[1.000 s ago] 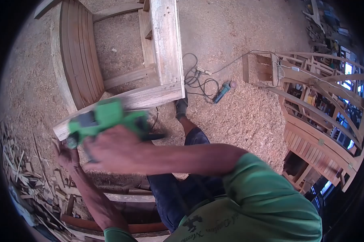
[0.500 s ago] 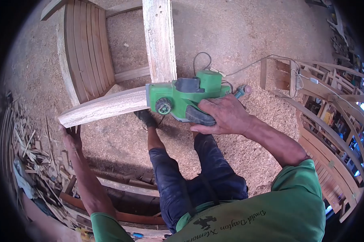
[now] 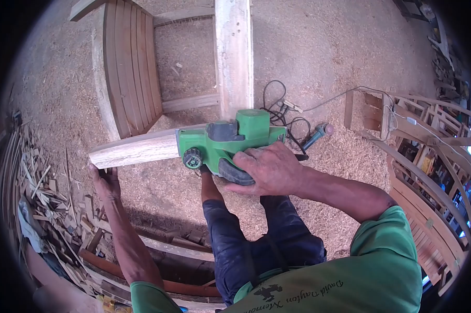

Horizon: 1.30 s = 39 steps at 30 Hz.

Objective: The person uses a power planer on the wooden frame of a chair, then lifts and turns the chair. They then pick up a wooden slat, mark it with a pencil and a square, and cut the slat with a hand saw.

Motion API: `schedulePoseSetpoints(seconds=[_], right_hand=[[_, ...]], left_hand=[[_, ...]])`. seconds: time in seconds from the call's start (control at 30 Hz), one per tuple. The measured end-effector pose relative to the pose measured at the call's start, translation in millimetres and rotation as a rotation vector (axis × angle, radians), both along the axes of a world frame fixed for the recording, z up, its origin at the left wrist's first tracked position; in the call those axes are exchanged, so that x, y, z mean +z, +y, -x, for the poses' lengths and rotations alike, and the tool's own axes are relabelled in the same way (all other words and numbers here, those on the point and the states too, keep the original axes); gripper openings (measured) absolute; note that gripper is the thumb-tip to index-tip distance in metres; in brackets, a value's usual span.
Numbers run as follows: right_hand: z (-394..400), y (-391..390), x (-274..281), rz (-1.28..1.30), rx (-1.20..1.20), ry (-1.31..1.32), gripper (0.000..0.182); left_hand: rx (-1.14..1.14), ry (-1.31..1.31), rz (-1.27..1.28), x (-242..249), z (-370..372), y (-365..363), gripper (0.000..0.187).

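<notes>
- The right hand is wrapped around the black handle of a green electric hand planer, fingers curled tight over the grip.
- The planer sits on top of a pale, slightly curved wooden plank, near the plank's right end, with its round black knob facing the near side.
- The plank runs left to right across the middle of the scene, its left end free and its right end hidden under the planer.
- The left hand reaches up under the plank's left end; its fingers press against the underside, and how far they are spread I cannot tell.
- Beyond the plank stands a rough wooden chair frame with a slatted curved back, and a thick pale upright wooden post rises just behind the planer.
- The floor is covered with light sawdust and wood shavings.
- To the right of the planer a teal-handled power tool lies on the shavings beside a tangle of black cable.
- A heap of split wood offcuts fills the near left.
- At the far right stand unfinished slatted wooden chair frames.
- The person wears a green shirt and dark blue trousers.
</notes>
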State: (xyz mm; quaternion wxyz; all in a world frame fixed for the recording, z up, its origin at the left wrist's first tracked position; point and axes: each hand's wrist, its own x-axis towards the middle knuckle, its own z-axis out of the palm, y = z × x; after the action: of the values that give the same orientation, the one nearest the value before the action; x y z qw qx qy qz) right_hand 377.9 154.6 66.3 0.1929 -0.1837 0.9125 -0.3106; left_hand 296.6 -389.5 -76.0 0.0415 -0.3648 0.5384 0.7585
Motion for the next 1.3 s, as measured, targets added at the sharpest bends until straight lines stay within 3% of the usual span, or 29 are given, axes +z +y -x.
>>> schedulePoseSetpoints(seconds=[0.5,0.77,0.93,1.03,1.3], right_hand=[[38.0,-110.9,2.5,-0.021,0.062,-0.091,0.062],[63.2,-196.3,2.1,0.045,0.043,-0.080,0.065],[82.0,-246.4,2.7,0.056,0.073,-0.130,0.067],[96.4,-270.3,5.2,0.089,0.156,-0.258,0.069],[116.8,-349.7,-1.9,0.159,0.118,-0.195,0.076]], left_hand=[[0.120,0.070,-0.193,11.6,0.9,15.2,0.050],[0.277,0.075,-0.319,-2.7,-5.1,11.5,0.066],[0.227,-0.002,-0.427,-13.1,-19.1,1.4,0.071],[0.207,-0.233,-0.166,4.6,-15.8,10.7,0.070],[0.239,-0.270,-0.214,7.3,-41.9,-0.1,0.065]])
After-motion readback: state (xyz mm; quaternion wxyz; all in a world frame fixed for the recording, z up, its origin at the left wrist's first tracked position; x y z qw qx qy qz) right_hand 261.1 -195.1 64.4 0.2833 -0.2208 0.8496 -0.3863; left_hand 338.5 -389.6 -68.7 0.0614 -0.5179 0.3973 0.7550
